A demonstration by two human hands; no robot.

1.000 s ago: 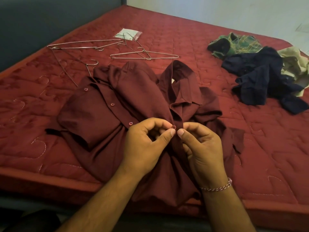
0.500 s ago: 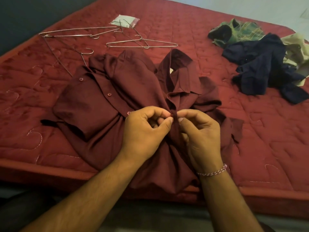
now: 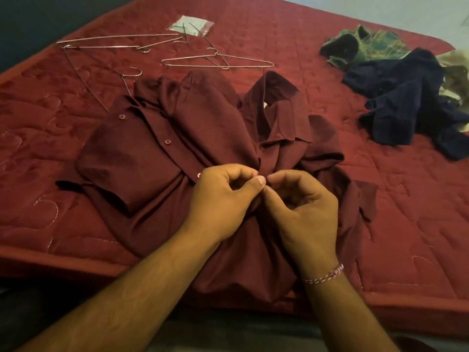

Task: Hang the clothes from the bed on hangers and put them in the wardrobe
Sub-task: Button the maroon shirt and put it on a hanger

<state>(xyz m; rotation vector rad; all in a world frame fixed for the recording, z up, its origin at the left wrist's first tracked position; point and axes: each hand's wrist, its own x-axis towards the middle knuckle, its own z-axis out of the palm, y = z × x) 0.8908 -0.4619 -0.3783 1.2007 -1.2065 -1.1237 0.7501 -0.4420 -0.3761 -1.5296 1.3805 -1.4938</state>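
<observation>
A maroon button shirt (image 3: 157,153) lies crumpled on the red mattress (image 3: 406,224), its collar toward the far side and its hem over the near edge. My left hand (image 3: 223,199) and my right hand (image 3: 302,204) meet at the shirt's front placket, each pinching the fabric between thumb and fingers. The button under my fingertips is hidden. Several wire hangers (image 3: 218,62) lie beyond the shirt, one partly tucked under its left shoulder.
A dark navy garment (image 3: 406,97), a green plaid shirt (image 3: 363,44) and a pale cloth (image 3: 454,72) are piled at the far right. A small clear packet (image 3: 190,26) lies near the hangers. A dark headboard runs along the left.
My view has tilted down slightly. Both hands stay pinched at the placket, the fingertips drawn closer together; the button seen between them a second ago is now covered.
</observation>
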